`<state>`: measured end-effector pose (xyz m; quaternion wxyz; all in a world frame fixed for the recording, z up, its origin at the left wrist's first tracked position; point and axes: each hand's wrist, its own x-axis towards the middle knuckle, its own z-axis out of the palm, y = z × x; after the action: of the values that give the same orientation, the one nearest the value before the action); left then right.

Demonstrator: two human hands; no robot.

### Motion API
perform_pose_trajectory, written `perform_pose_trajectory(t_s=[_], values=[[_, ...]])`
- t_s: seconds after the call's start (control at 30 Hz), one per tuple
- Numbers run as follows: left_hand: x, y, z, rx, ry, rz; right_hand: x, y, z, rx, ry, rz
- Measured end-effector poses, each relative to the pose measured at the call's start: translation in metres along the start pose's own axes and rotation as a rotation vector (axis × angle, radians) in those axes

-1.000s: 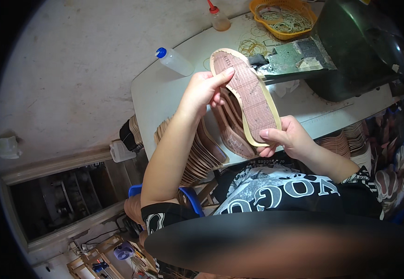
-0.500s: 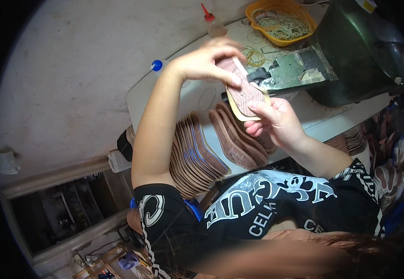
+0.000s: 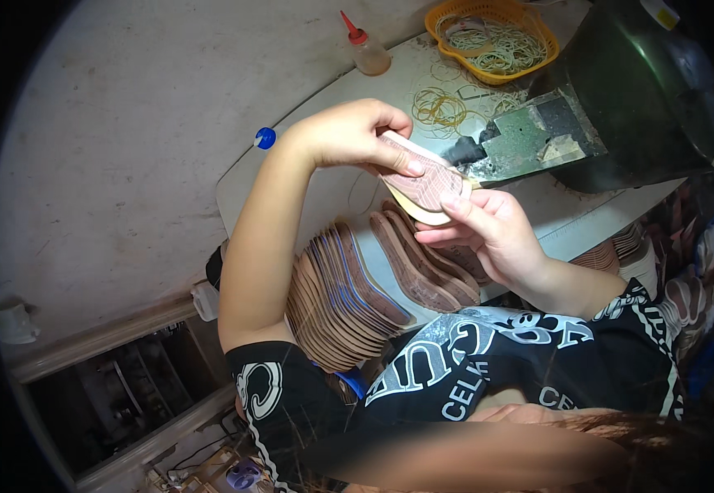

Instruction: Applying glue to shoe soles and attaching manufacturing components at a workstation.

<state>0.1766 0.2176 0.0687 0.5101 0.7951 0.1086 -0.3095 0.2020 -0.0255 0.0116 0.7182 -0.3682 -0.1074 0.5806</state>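
Observation:
Between my two hands is a pinkish-brown shoe insole (image 3: 428,184) with a pale yellow edge, tilted beside the front of a green machine (image 3: 529,135). My left hand (image 3: 363,135) grips its far end, thumb on the patterned face and fingers curled behind. At the near end my right hand (image 3: 488,226) pinches it, thumb on top and fingers underneath. Below the hands, a long row of stacked insoles (image 3: 336,287) stands on edge on the table. A smaller group of brown insoles (image 3: 423,271) leans next to it, partly under my right hand.
A yellow basket (image 3: 501,78) of rubber bands stands at the back, with loose bands (image 3: 439,111) in front of it. Nearby are a red-tipped squeeze bottle (image 3: 367,53) and a blue-capped item (image 3: 266,137). More insoles (image 3: 620,255) lie at the right.
My left hand, blurred before, now holds steady on the insole's far end. The insole has turned a little and shifted slightly lower, while my right hand stays at its near end.

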Motion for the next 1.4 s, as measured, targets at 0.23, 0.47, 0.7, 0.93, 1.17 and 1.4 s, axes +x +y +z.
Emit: perform_pose_trajectory(t_s=[0.23,0.47,0.7,0.93,1.17,1.4], values=[[-0.034,0.009,0.033,0.421,0.221,-0.009,0.0,-0.013,-0.002,0.037,0.017,0.11],[-0.046,0.013,0.065,0.422,0.371,-0.022,-0.001,-0.025,0.0,-0.029,0.031,0.162],[-0.04,0.004,0.089,0.029,0.311,-0.134,-0.002,-0.029,-0.002,-0.152,0.04,0.138],[-0.038,-0.008,0.093,-0.123,0.393,-0.041,-0.002,-0.027,0.002,-0.168,0.039,0.094],[-0.037,-0.004,0.096,-0.417,0.394,-0.073,0.0,-0.026,-0.002,-0.112,-0.002,0.087],[-0.037,0.008,0.104,-0.54,0.338,-0.159,-0.012,-0.037,-0.016,-0.279,-0.142,0.219]])
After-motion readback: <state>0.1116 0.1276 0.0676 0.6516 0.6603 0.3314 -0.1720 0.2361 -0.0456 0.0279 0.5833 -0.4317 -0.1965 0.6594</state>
